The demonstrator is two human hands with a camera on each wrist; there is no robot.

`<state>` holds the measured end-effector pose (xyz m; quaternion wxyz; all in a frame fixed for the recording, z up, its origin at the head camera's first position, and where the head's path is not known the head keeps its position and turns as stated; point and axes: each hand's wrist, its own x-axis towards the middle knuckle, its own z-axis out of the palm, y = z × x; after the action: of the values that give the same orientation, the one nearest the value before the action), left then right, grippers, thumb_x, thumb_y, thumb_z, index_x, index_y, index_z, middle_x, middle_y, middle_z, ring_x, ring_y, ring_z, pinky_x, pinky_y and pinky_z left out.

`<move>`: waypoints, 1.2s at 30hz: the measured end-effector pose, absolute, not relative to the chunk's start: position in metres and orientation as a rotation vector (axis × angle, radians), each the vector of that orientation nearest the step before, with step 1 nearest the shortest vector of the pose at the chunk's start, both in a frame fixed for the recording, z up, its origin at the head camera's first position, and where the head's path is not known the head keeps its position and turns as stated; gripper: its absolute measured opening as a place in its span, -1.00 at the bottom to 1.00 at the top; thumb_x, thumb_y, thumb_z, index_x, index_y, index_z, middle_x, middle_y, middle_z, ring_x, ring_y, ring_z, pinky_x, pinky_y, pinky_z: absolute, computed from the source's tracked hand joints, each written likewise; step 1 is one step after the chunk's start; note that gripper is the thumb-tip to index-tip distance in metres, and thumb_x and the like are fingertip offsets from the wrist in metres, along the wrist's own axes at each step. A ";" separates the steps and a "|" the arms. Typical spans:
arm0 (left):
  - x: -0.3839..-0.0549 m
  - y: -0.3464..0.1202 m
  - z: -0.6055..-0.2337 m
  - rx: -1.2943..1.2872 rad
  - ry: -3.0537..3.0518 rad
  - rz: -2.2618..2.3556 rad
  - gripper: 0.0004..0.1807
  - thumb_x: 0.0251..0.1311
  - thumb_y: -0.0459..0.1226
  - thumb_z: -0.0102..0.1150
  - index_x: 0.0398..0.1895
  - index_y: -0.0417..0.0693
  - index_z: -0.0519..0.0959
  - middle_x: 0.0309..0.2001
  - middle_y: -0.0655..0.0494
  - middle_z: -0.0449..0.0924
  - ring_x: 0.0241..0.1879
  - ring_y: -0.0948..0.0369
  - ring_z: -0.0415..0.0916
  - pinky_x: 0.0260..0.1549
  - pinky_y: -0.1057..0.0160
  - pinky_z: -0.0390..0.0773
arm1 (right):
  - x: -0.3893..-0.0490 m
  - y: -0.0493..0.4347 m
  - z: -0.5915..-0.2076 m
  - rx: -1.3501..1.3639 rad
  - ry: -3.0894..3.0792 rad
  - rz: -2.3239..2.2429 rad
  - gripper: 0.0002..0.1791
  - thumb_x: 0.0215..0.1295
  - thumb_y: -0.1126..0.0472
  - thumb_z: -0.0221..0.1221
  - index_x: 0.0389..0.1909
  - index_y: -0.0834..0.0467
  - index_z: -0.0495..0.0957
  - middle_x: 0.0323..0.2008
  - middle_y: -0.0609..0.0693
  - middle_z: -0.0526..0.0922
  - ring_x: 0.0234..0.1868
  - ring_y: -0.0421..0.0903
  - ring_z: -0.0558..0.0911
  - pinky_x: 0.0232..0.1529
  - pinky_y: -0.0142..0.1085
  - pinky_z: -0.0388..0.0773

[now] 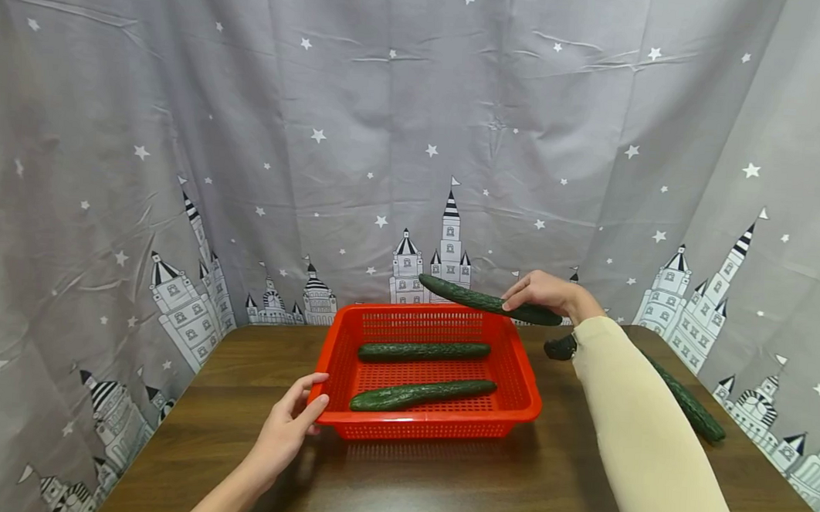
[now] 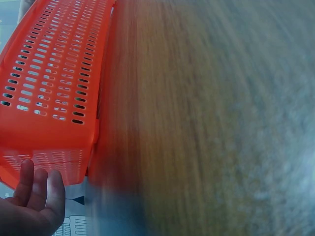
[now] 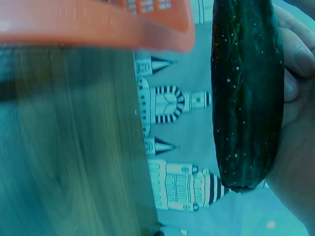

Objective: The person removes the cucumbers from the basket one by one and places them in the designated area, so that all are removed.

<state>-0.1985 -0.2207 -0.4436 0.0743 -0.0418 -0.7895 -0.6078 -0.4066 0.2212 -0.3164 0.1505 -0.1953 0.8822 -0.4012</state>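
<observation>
A red plastic basket (image 1: 436,421) with slotted walls stands on the wooden table, two dark green cucumbers lying crosswise inside: one cucumber (image 1: 424,353) towards the back, another cucumber (image 1: 422,394) towards the front. My left hand (image 1: 293,416) holds the basket's left rim near the front corner; in the left wrist view its fingers (image 2: 55,194) lie against the outer wall. Above the back right corner of the basket, my right hand (image 1: 546,292) grips a long cucumber (image 1: 464,294) near its right end. The right wrist view shows that cucumber (image 3: 248,98) close up, against the palm.
Another cucumber (image 1: 688,402) lies on the table (image 1: 397,495) at the right, partly hidden by my right sleeve (image 1: 640,430). Behind the table hangs a grey curtain (image 1: 361,130) with stars and castles. A small black object (image 1: 560,347) shows beneath my right wrist.
</observation>
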 end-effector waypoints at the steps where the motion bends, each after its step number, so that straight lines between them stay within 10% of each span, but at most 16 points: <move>1: -0.198 -0.221 -0.444 -0.127 -2.369 -1.821 -0.57 0.41 -0.22 0.18 0.31 0.04 0.44 -0.11 -0.16 0.53 -0.29 0.24 0.51 -0.32 0.19 0.65 | -0.405 0.225 -0.316 -0.550 2.533 -1.165 -0.51 0.19 0.18 0.36 0.11 0.35 0.63 0.32 0.31 0.48 0.44 0.24 0.31 0.42 0.09 0.29; 21: -0.199 -0.221 -0.443 -0.120 -2.378 -1.830 -0.56 0.41 -0.20 0.18 0.32 0.06 0.43 -0.08 -0.17 0.54 -0.27 0.23 0.52 -0.31 0.17 0.65 | -0.384 0.304 -0.331 -0.432 2.573 -1.244 -0.46 0.30 0.14 0.28 0.17 0.44 0.54 0.30 0.36 0.47 0.40 0.27 0.37 0.37 -0.04 0.39; 27: -0.200 -0.221 -0.443 -0.117 -2.381 -1.824 -0.56 0.41 -0.22 0.18 0.31 0.05 0.43 -0.08 -0.18 0.55 -0.27 0.23 0.53 -0.30 0.16 0.66 | -0.376 0.327 -0.338 -0.365 2.584 -1.284 -0.44 0.30 0.14 0.28 0.19 0.44 0.51 0.29 0.37 0.46 0.21 0.04 0.54 0.01 -0.41 0.55; 36: -0.200 -0.222 -0.446 -0.114 -2.388 -1.820 -0.57 0.41 -0.22 0.18 0.31 0.06 0.43 -0.07 -0.22 0.55 -0.27 0.23 0.53 -0.29 0.13 0.67 | -0.363 0.356 -0.351 -0.321 2.613 -1.287 -0.47 0.31 0.14 0.27 0.15 0.45 0.53 0.24 0.39 0.51 -0.06 -0.28 0.59 -0.05 -0.39 0.59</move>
<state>-0.2001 -0.2222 -0.4456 0.0683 -0.0378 -0.7929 -0.6043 -0.3628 0.3565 -0.3513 0.1053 -0.1089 0.8868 -0.4366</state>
